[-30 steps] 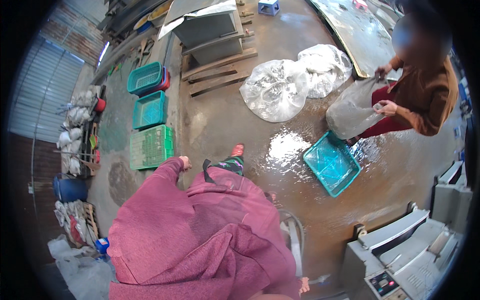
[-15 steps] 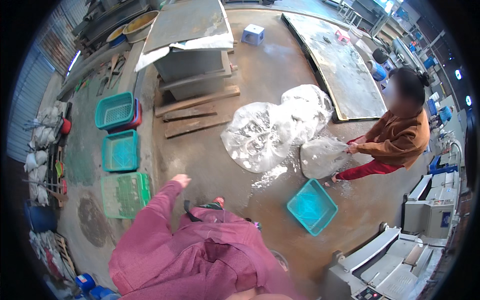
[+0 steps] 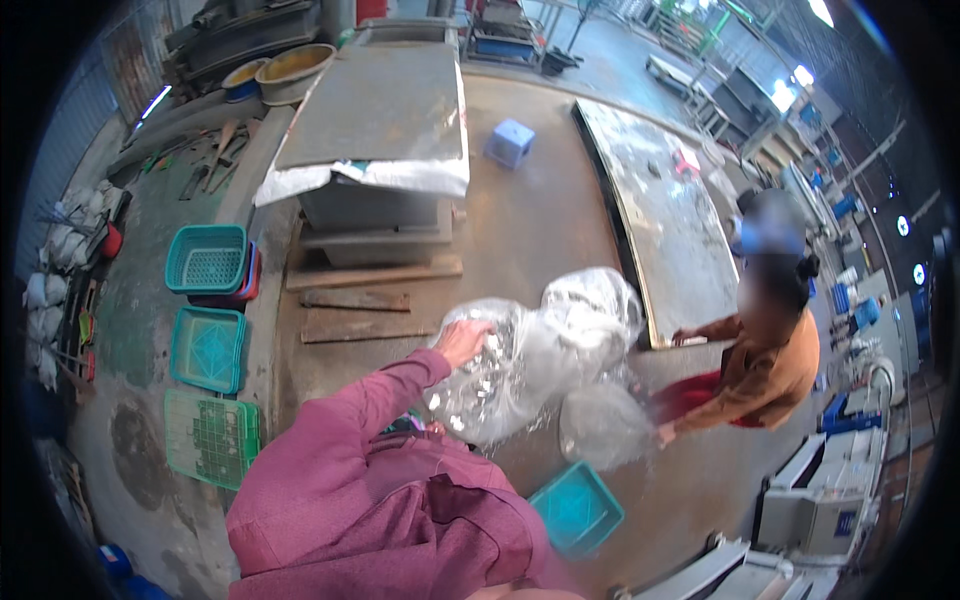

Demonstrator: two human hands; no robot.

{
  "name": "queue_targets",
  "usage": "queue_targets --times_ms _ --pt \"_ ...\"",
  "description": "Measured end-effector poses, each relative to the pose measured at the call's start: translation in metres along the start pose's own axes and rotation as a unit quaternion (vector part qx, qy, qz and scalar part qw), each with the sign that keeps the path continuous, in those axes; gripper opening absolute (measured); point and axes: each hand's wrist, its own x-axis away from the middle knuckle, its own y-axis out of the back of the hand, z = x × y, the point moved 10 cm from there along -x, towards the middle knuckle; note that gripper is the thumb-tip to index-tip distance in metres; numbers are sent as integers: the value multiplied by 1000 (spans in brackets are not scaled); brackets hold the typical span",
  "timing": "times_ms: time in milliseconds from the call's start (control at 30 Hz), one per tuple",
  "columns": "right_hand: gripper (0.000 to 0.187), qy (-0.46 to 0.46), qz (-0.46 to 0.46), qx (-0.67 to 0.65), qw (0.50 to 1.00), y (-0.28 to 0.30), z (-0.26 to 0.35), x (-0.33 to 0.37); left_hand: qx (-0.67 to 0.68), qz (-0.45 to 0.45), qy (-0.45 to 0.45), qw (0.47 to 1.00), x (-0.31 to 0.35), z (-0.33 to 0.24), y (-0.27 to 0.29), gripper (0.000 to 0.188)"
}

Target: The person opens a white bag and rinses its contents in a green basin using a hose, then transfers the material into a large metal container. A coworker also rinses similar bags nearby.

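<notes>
Over the edge of a large clear plastic bag (image 3: pixel 475 395) with white pieces inside, my left hand (image 3: pixel 462 343) reaches out, its fingers looking extended rather than wrapped round the plastic. Whether it touches the bag is hard to tell. Beside that bag lie another bulging clear bag (image 3: pixel 592 310) and a smaller, cloudy one (image 3: pixel 603 427). A co-worker (image 3: pixel 770 350) in a brown top crouches to the right, one hand at the smaller bag and the other on the edge of a low platform. My right hand is out of view.
A teal basket (image 3: pixel 577 508) lies on the wet floor near my body. Wooden planks (image 3: pixel 375 272) lie before a covered grey bin (image 3: pixel 375 110). Teal crates (image 3: pixel 207 349) and a green crate (image 3: pixel 212 440) line the left. The low platform (image 3: pixel 665 220) and a blue stool (image 3: pixel 510 143) stand farther off.
My left hand has moved forward and right to the bags as I came nearer. The co-worker has crouched lower, lowering the smaller bag and putting one hand on the platform edge.
</notes>
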Motion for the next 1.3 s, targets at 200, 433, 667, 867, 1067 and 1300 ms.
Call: queue_targets --times_ms 200,433,667,867,1067,1300 --pt "26 156 -77 -281 944 63 278 -102 5 25 118 993 -94 95 42 36" --pt "44 717 -57 114 686 -77 782 137 384 76 389 834 -255 189 -65 67" --pt "51 761 -183 97 615 -20 1118 74 548 29 328 769 -588 281 -172 60" --pt "31 453 36 388 802 -80 1141 -228 319 14 474 821 -609 393 -112 49" --pt "33 255 355 503 745 -175 995 -350 414 -77 536 732 -671 456 -32 46" --pt "31 273 205 312 886 -185 1270 -463 360 -154 379 839 -929 472 6 45"
